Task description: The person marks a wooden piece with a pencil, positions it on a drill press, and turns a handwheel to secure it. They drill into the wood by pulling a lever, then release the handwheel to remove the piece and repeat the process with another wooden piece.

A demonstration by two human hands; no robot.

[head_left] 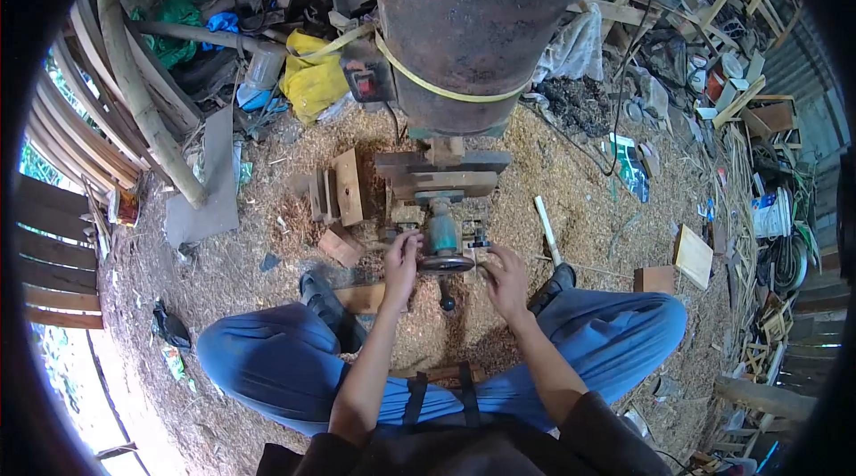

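Note:
Between my hands is a metal handwheel [447, 265] on a green-painted machine part [442, 232]. A short crank with a dark knob [448, 304] hangs below the wheel. My left hand [404, 260] is beside the wheel's left rim, its fingers loosely bent and apart. My right hand [506, 281] is by the right rim, its thumb and fingers drawn together near a small metal fitting [479, 244]. What it pinches is too small to make out. Ahead of the green part lies a wooden jaw-like block [446, 184].
A large rusty drum [481, 21] with a yellow strap stands ahead, with a red switch box [364, 84] at its left. Wood blocks [349, 186] lie left of the machine. Sawdust covers the ground. A white stick [547, 228] and a wooden board [693, 257] lie right.

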